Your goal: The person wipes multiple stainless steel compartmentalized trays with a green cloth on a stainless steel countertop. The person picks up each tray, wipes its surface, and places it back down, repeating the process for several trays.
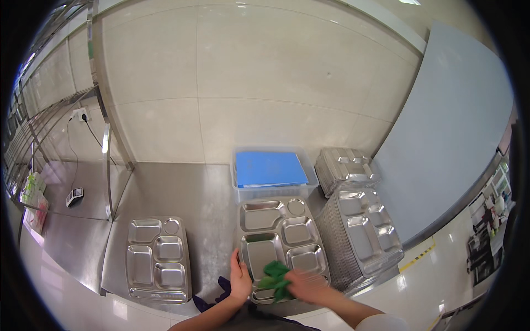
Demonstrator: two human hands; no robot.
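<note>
A stainless steel compartment tray [278,244] lies before me, compartments facing up. My right hand [308,285], blurred, is closed on a green cloth [275,279] over the tray's near part. At the tray's left edge my left hand [240,275] rests with its palm along the rim. To the left sits another compartment tray [158,256]. A tall stack of such trays [364,236] stands on the right, and behind it is a further stack [348,167] with its top tray turned face down. A dark purple cloth [213,294] lies beside my left wrist.
Behind the middle tray, a clear plastic bin [273,192] holds a blue folder [271,169]. All stand on a steel counter [209,198] against a tiled wall. A grey panel [451,124] rises at right. On the left are a metal post [107,169] and a small device [75,197].
</note>
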